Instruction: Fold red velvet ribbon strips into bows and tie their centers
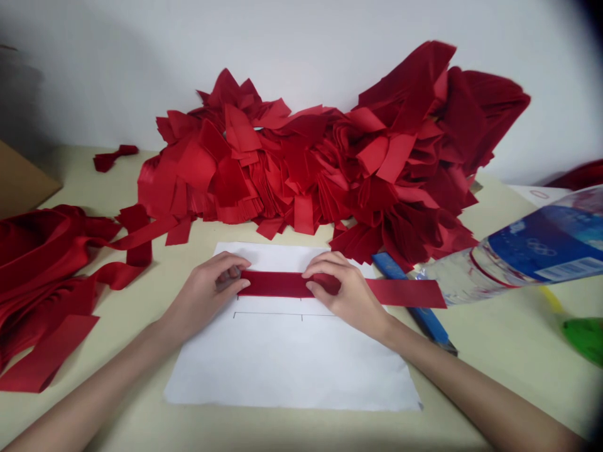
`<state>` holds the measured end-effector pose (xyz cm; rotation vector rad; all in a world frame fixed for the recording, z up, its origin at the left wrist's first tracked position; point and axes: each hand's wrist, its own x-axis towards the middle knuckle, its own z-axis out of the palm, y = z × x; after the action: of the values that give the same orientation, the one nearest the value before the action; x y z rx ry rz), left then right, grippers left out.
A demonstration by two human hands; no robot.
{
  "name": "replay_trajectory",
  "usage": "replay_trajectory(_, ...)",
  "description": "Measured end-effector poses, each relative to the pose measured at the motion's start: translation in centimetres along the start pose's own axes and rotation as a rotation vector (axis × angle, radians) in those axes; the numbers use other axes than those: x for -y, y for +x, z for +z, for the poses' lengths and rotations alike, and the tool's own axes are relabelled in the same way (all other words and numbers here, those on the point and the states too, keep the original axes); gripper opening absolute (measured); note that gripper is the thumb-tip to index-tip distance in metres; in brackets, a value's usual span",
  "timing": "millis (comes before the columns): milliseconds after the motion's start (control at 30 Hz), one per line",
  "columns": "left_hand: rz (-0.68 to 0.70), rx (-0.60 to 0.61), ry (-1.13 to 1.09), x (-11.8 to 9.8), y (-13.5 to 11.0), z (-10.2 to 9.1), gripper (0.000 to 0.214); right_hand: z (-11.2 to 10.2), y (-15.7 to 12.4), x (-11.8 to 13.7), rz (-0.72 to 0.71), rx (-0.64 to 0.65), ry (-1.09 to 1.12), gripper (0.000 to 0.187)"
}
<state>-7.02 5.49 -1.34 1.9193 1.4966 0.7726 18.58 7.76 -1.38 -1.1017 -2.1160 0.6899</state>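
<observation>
the tabletop is carrying everything here, and the biggest thing on it is a pile of red pieces, spreading along the back. at the far left a long loose band is lying in folds, with curls reaching toward the pile. a white sheet is lying in front, and at the right a bottle with a blue label is jutting into view.

the left hand is resting at the left end of a red strip, thumb touching it, fingers narrow; i cannot tell whether they are gripping. the right hand is pinching the strip near the sheet's middle. the strip is lying across the upper sheet, its right tail running over a blue tool toward the bottle; whether it is touching the bottle i cannot tell. thin lines are showing on the sheet just below the strip.

if the left fingers are only resting, that end could be slipping away under a pull from the right. the sheet, with no weight visible on it, could be sliding and shifting the lines. the tail could be catching on the tool and twisting the strip askew
</observation>
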Motion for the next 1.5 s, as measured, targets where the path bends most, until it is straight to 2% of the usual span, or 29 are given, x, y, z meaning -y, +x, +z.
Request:
replay_trajectory(100,0.021,-0.042,0.083,-0.24,-0.17,0.06,0.020,-0.03,-0.02,0.01,-0.001,-0.002,-0.004,0.017)
replay_trajectory(200,0.141,-0.071,0.193,-0.52,-0.45,0.24,0.023,-0.06,-0.09,0.03,-0.001,0.000,-0.005,0.017)
replay_trajectory(300,0.331,0.025,0.252,-0.60,-0.68,0.42,0.026,-0.07,-0.13,0.08,-0.001,0.007,-0.009,0.017)
replay_trajectory(367,0.392,0.104,0.263,-0.51,-0.78,0.47,0.035,-0.06,-0.11,0.14,0.003,0.006,-0.016,0.018)
replay_trajectory(467,0.398,0.170,0.264,-0.31,-0.83,0.41,0.043,-0.08,-0.04,0.21,0.010,0.000,-0.028,0.021)
replay_trajectory(567,0.408,0.187,0.274,-0.19,-0.83,0.32,0.044,-0.12,-0.02,0.18,0.015,0.007,-0.030,0.020)
replay_trajectory(900,0.389,0.124,0.213,0.09,-0.82,0.51,0.040,-0.07,-0.06,0.02,0.048,-0.001,-0.022,0.018)
replay_trajectory(1167,0.393,0.118,0.188,0.02,-0.72,0.52,0.039,-0.11,0.00,0.06,0.042,-0.035,0.028,0.015)
replay_trajectory(1333,0.391,0.119,0.187,0.05,-0.70,0.49,0.038,-0.22,-0.17,0.69,-0.015,0.037,-0.030,0.024)
replay_trajectory(1500,0.382,0.119,0.180,-0.01,-0.67,0.51,0.036,-0.32,-0.09,0.71,-0.036,0.066,-0.052,0.021)
